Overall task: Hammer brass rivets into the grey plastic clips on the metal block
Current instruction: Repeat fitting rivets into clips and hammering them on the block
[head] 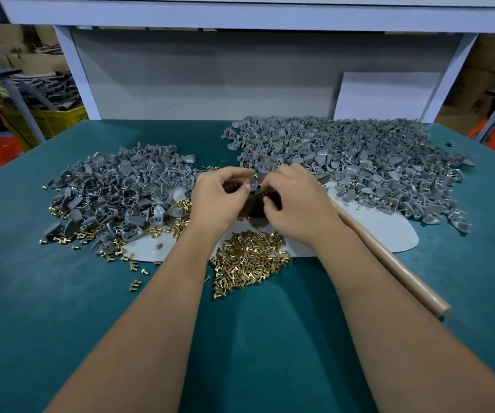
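Both hands meet over the dark metal block (252, 208) at the table's middle. My left hand (219, 198) pinches a small grey plastic clip (247, 186) at the block's top. My right hand (294, 201) pinches something small right beside it, with a brass rivet (256, 175) showing just above the fingertips. The hands hide most of the block. A loose heap of brass rivets (249, 260) lies just in front of the block. The hammer's wooden handle (389, 257) lies on the table under my right forearm; its head is hidden.
A pile of grey clips (115, 186) lies to the left, a larger pile (359, 162) to the right and back. Stray rivets (134, 284) scatter on the green table mat (61, 308). A pale sheet (389, 231) lies under the work spot. A white panel (210, 76) closes the back.
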A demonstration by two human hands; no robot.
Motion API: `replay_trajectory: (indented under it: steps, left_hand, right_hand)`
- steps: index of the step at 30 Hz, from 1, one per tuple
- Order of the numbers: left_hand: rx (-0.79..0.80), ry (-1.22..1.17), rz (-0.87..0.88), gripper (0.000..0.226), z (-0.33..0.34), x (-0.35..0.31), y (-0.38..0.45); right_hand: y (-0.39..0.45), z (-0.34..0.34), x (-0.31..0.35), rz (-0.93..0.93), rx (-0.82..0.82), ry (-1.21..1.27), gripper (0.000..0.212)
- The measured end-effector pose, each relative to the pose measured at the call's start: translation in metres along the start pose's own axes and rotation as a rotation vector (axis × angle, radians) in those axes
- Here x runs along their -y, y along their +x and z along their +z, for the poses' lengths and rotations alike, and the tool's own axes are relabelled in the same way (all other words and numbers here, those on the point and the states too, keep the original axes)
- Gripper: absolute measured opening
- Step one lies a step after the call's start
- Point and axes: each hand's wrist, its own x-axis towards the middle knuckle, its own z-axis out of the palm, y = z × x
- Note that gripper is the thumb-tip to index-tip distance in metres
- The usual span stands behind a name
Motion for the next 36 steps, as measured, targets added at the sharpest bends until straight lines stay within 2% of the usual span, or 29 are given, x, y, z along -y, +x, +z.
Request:
replay_trajectory:
  steps: [3,5,10,16,22,26,31,36]
  left_hand:
    - [-0.006,-0.002,-0.008,0.027,-0.001,-0.002,-0.001]
    - [-0.002,-0.004,-0.005,0.027,-0.001,-0.003,-0.001]
    - [0.003,0.003,0.018,0.033,-0.001,-0.001,-0.001]
    - [0.011,0.059,0.091,0.031,0.001,0.001,-0.001]
    - [0.032,0.049,0.121,0.032,0.002,0.002,-0.001]
    - [0.042,-0.011,0.073,0.036,0.001,0.000,-0.002]
    - [0.037,-0.102,0.022,0.044,0.000,-0.006,-0.006]
    - [0.038,-0.095,0.009,0.042,0.000,-0.006,-0.005]
  right_hand:
    - [0.001,0.000,0.003,-0.049,0.010,-0.112,0.005]
    - [0.000,0.003,0.005,-0.039,-0.033,-0.090,0.008]
    - [0.003,0.012,0.010,0.226,-0.254,0.245,0.005]
    - [0.009,0.016,0.016,0.450,-0.273,0.433,0.013]
    - [0.011,0.015,0.017,0.436,-0.245,0.491,0.015]
    - [0.009,0.014,0.016,0.504,-0.246,0.608,0.016]
    - [0.008,0.014,0.014,0.468,-0.241,0.575,0.006]
    - [0.009,0.017,0.016,0.500,-0.223,0.557,0.003]
